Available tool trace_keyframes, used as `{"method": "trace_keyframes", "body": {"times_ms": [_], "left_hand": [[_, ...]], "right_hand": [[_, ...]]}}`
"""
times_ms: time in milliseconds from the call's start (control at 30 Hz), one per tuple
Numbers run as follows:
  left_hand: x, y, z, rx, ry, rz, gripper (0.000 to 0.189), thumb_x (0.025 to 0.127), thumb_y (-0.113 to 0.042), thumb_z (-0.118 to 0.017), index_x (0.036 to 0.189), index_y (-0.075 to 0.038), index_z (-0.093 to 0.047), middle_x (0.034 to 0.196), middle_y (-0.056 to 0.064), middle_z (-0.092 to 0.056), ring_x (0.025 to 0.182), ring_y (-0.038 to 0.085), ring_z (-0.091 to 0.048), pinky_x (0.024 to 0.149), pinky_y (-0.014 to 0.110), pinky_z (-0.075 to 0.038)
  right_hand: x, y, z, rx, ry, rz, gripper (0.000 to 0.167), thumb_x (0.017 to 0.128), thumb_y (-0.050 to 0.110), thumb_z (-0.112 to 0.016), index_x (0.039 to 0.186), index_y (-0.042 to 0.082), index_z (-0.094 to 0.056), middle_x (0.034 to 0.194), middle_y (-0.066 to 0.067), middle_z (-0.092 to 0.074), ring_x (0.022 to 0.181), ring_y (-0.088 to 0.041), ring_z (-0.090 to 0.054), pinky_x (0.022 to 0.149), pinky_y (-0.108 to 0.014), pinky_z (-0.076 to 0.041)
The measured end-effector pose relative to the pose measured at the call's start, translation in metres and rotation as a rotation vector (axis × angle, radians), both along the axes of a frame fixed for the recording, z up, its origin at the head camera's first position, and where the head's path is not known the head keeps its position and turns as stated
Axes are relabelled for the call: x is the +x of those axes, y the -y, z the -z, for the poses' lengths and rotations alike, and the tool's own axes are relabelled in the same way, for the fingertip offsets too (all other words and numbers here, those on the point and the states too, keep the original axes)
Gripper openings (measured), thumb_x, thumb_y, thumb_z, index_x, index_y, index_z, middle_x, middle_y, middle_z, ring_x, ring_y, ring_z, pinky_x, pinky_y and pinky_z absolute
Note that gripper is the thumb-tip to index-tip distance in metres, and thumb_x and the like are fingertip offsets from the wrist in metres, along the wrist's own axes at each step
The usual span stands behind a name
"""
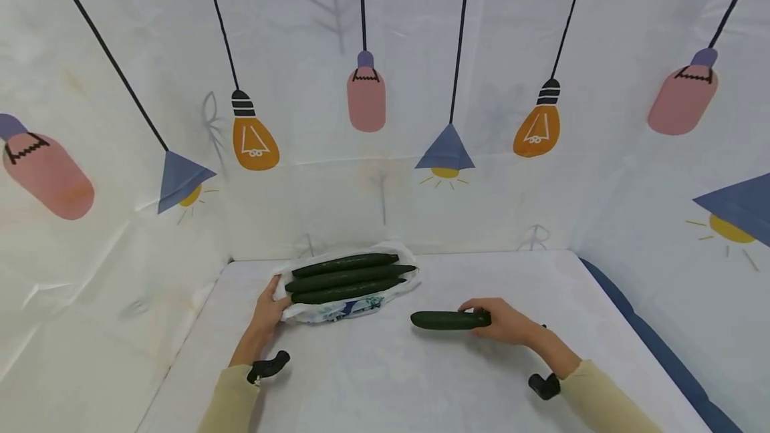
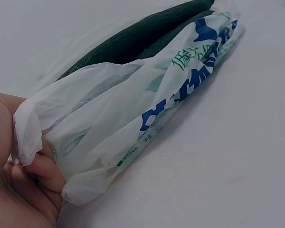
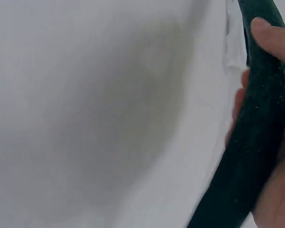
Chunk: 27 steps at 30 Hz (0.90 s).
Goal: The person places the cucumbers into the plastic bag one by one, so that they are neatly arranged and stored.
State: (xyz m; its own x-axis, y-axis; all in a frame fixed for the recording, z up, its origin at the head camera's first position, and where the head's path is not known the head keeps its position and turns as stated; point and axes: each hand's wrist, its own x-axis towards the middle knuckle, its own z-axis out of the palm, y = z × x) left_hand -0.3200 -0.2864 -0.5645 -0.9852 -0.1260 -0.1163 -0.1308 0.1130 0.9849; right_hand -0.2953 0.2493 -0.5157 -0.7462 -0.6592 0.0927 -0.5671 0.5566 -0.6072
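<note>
At the left side of the white plastic bag, my left hand holds its edge. Up close in the left wrist view, the bag's thin film, printed in blue and green, is bunched between thumb and curled fingers. Three long dark green cucumbers lie side by side in the bag's opening. Farther right, my right hand grips one more cucumber by its right end, above the table. In the right wrist view the thumb lies along this cucumber, with fingers around the other side.
The bag lies toward the back of a white-covered table. Behind and at both sides hang white sheets printed with lamps. A dark blue strip runs along the table's right edge. Each wrist carries a black mount.
</note>
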Motion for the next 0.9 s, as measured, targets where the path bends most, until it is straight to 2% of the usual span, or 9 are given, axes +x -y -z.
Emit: {"method": "trace_keyframes", "body": {"times_ms": [233, 533, 700, 800, 900], "left_hand": [[0.000, -0.001, 0.003, -0.006, -0.017, -0.004, 0.088, 0.083, 0.009, -0.048, 0.157, -0.014, -0.006, 0.162, 0.009, 0.003, 0.145, 0.025, 0.003, 0.114, 0.046, -0.008], [0.001, -0.002, 0.003, 0.004, -0.015, 0.007, 0.089, 0.083, 0.010, -0.047, 0.157, -0.016, -0.003, 0.162, 0.007, 0.006, 0.144, 0.023, 0.004, 0.113, 0.045, -0.011], [0.001, 0.000, 0.003, -0.012, -0.028, 0.009, 0.089, 0.083, 0.010, -0.048, 0.157, -0.015, -0.005, 0.162, 0.009, 0.004, 0.144, 0.026, 0.003, 0.113, 0.047, -0.010], [0.001, 0.001, -0.001, -0.041, -0.030, 0.015, 0.088, 0.083, 0.009, -0.049, 0.157, -0.013, -0.006, 0.162, 0.011, 0.004, 0.144, 0.028, 0.004, 0.113, 0.049, -0.007], [0.005, 0.000, -0.012, -0.042, -0.008, 0.029, 0.087, 0.083, 0.009, -0.050, 0.156, -0.008, -0.006, 0.161, 0.014, 0.004, 0.145, 0.030, 0.006, 0.113, 0.050, -0.006]], "right_hand": [[-0.005, 0.020, 0.001, -0.101, -0.090, 0.016, 0.037, 0.083, 0.025, -0.078, 0.118, 0.022, -0.067, 0.100, 0.012, -0.065, 0.081, -0.008, -0.056, 0.069, -0.027, -0.049], [-0.018, 0.051, -0.018, -0.089, -0.261, 0.030, 0.036, 0.080, 0.021, -0.080, 0.115, 0.022, -0.069, 0.096, 0.014, -0.060, 0.079, -0.007, -0.053, 0.067, -0.027, -0.047], [-0.027, 0.072, -0.028, -0.082, -0.322, 0.008, 0.038, 0.080, 0.021, -0.080, 0.117, 0.022, -0.069, 0.096, 0.013, -0.059, 0.077, -0.005, -0.051, 0.065, -0.026, -0.046], [-0.032, 0.086, -0.034, -0.071, -0.337, -0.017, 0.038, 0.081, 0.022, -0.079, 0.118, 0.020, -0.069, 0.096, 0.012, -0.059, 0.076, -0.006, -0.051, 0.064, -0.026, -0.046], [-0.037, 0.099, -0.039, -0.051, -0.328, -0.037, 0.039, 0.082, 0.023, -0.078, 0.119, 0.019, -0.069, 0.098, 0.009, -0.060, 0.080, -0.007, -0.052, 0.067, -0.027, -0.047]]}}
